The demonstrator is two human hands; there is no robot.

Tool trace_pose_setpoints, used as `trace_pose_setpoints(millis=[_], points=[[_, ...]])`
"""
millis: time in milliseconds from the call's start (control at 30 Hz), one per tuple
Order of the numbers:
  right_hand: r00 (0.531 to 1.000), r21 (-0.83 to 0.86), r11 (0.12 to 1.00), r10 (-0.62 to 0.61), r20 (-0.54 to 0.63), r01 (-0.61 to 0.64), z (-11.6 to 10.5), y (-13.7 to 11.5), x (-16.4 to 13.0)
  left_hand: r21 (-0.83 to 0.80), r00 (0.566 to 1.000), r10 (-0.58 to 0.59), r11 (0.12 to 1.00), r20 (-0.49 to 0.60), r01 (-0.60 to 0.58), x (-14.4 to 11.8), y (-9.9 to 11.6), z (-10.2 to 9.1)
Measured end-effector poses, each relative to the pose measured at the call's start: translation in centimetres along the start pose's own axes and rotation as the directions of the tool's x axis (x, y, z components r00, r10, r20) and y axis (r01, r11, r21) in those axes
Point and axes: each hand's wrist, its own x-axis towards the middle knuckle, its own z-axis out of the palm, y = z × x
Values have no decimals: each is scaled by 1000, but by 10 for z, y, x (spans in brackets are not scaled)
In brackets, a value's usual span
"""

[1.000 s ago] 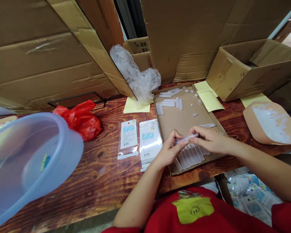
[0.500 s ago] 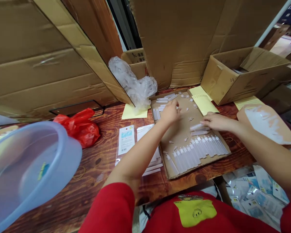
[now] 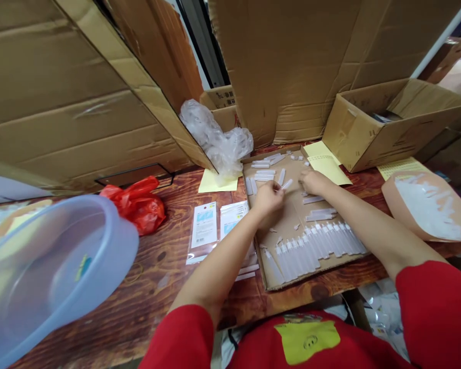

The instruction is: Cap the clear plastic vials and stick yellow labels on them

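Note:
A shallow cardboard tray (image 3: 288, 215) lies on the table before me. My left hand (image 3: 271, 199) is closed over its left half, with a short translucent plastic tube (image 3: 288, 184) sticking out from the fingertips. My right hand (image 3: 311, 182) is at the tray's right side, its fingers bent together; anything between them is too small to see. Near it lie small clear nozzle tips (image 3: 306, 164). Loose tubes (image 3: 265, 175) lie beyond my left hand, and others (image 3: 320, 214) on the right. Tubes with tips attached (image 3: 315, 241) stand in a row along the near side.
Left of the tray are printed packets (image 3: 204, 225), a red plastic bag (image 3: 138, 205) and a large blue basin (image 3: 111, 256). Clear plastic bags (image 3: 230, 146) and yellow sheets (image 3: 326, 164) lie behind. An open carton (image 3: 369, 138) and a container of clear pieces (image 3: 426, 210) stand right.
My right hand has left the loose tubes on the right and moved toward the tray's far right side. My left hand has come slightly nearer, now with a tube showing at its fingertips.

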Motion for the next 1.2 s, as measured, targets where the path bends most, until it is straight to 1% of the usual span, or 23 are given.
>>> trace_pose_setpoints(millis=[100,133,167,200,267,300,333,367,433,533,633,700,767,833,933,1000,1033,1100,1200], points=[[992,224,974,5,-123,22,1,-10,-13,-203,999,12,979,47,-3,-34,-12,-16],[988,309,950,-1,-153,49,2,-17,-19,-292,998,30,956,54,-13,-46,-16,-20],[984,418,905,-5,-176,79,2,-26,-27,-391,997,51,920,54,-26,-56,-18,-24],[982,543,833,0,-190,105,3,-35,-35,-491,996,71,871,52,-36,-66,-20,-27],[982,773,623,39,-182,119,4,-55,-49,-648,995,91,760,48,-38,-82,-22,-31],[985,851,515,63,-161,106,4,-64,-54,-691,995,90,722,49,-31,-88,-21,-32],[987,895,437,83,-134,85,4,-71,-59,-708,995,83,706,53,-21,-92,-21,-32],[989,913,404,95,-112,65,3,-78,-62,-721,996,77,693,55,-14,-96,-20,-33],[989,926,375,113,-91,42,1,-86,-67,-750,995,77,661,60,-6,-103,-18,-33],[992,940,342,114,-53,11,-3,-91,-73,-786,994,86,618,67,0,-111,-16,-32],[996,935,350,85,26,-55,-7,-96,-81,-780,996,76,626,45,-12,-118,-17,-29],[995,927,365,89,53,-82,-8,-101,-88,-769,998,62,639,22,-23,-122,-19,-26],[992,929,362,119,32,-73,-9,-106,-95,-773,999,44,634,2,-27,-125,-19,-24],[988,930,364,155,-18,-40,-8,-109,-102,-786,1000,28,618,-3,-19,-126,-17,-22],[976,910,415,199,-93,2,-4,-111,-110,-787,1000,24,616,12,-6,-127,-14,-23],[972,902,432,211,-100,0,1,-110,-112,-772,999,37,636,12,-14,-127,-15,-24],[973,908,419,214,-84,-14,3,-111,-112,-761,999,45,648,7,-24,-128,-16,-24],[975,931,361,221,-19,-64,9,-112,-111,-732,998,62,679,-13,-52,-129,-22,-24],[972,947,279,211,99,-157,12,-118,-108,-645,993,95,756,-64,-114,-133,-28,-24]])
